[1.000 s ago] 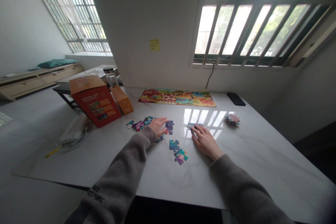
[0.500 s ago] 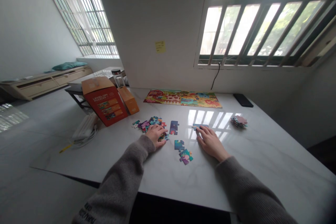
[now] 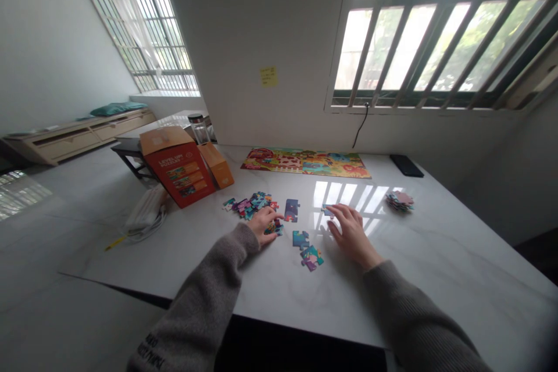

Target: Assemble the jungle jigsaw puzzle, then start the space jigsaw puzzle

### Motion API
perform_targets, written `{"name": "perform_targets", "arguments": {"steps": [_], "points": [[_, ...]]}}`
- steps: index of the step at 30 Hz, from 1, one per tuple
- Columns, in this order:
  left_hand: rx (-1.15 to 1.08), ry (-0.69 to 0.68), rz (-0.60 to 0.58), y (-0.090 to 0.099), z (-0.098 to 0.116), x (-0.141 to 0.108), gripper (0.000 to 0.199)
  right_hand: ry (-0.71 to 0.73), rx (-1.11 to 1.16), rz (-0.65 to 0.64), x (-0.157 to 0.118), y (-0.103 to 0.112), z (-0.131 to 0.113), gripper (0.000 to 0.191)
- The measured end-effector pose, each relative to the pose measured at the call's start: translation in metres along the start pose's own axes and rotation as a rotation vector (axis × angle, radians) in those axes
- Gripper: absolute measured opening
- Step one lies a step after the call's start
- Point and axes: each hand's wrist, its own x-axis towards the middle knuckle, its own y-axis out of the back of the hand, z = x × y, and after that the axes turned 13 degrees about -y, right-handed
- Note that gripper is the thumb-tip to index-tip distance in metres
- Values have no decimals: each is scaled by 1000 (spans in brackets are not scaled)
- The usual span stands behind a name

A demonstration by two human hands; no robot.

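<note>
My left hand [image 3: 263,225] rests at the right side of a heap of colourful puzzle pieces [image 3: 253,203], its thumb and index finger spread over some of them. Close to its fingertips lies a dark blue puzzle piece [image 3: 292,210]. My right hand [image 3: 352,232] has its index finger and thumb bent about a blue puzzle piece [image 3: 326,209], which the fingers partly cover. Between the hands, nearer me, a teal-blue puzzle piece [image 3: 300,238] touches or nearly touches a multicoloured puzzle piece [image 3: 312,257].
An assembled puzzle strip [image 3: 305,163] lies along the wall. On the right are a stack of pieces [image 3: 399,201] and a black phone [image 3: 407,165]. A red puzzle box [image 3: 185,177] stands at the left, beside a white power strip [image 3: 146,209] with its cable.
My right fingers have curled and the thumb has drawn apart below the blue piece. The left index finger has stretched rightward toward the dark blue piece. The whole view has shifted slightly.
</note>
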Motion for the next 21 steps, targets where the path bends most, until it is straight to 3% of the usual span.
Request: {"name": "perform_targets", "arguments": {"steps": [3,8,14,17,21], "points": [[-124,-13,74,1,-3,-1,64,26,80,-10,-3,2,-14,41],[-461,31,164,1,7,1,50,12,247,-70,-5,-1,-51,30],[-754,103,361,-9,23,14,40,-56,586,-339,-1,-15,-97,44],[-734,115,335,-14,22,20,39,-92,686,-378,1,-24,-99,48],[-622,212,368,-16,10,23,29,-169,714,-316,4,-26,-87,46]]}}
